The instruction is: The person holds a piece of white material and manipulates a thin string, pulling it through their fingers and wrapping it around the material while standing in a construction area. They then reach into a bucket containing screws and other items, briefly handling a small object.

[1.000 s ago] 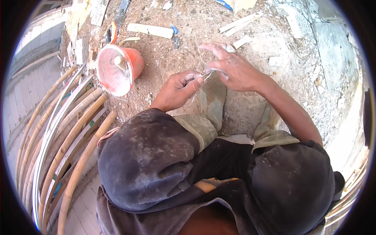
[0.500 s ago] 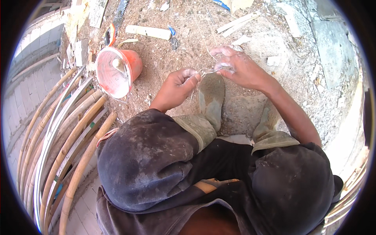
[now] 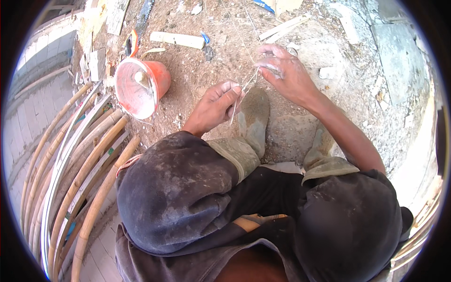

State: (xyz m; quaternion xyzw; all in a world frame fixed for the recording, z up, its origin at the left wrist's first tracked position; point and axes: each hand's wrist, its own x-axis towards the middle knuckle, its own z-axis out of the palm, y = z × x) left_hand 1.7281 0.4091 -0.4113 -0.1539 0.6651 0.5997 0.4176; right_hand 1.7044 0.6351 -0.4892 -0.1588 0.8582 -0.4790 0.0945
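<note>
Thin pale string (image 3: 251,81) stretches between my two hands, over the toe of a dusty boot (image 3: 254,113). My left hand (image 3: 215,106) pinches it between thumb and fingers, and a loose end hangs below the fingertips. Higher and to the right, my right hand (image 3: 289,77) grips the string with thumb and forefinger, its other fingers bent. Between the hands the string looks looped or twisted; whether there is a knot I cannot tell. A further length runs from near the right fingertips up over the ground. White dust coats the fingers of both hands.
An orange bucket (image 3: 162,79) lies tipped to my left, beside a handsaw with an orange handle (image 3: 133,43). Bamboo poles (image 3: 96,199) are piled at the lower left. Wooden strips (image 3: 177,39) lie ahead, and a grey slab (image 3: 397,58) at the far right.
My right hand has moved slightly up and away from the left, drawing the string into a steeper slant. My left hand has turned a little and stays near the boot toe.
</note>
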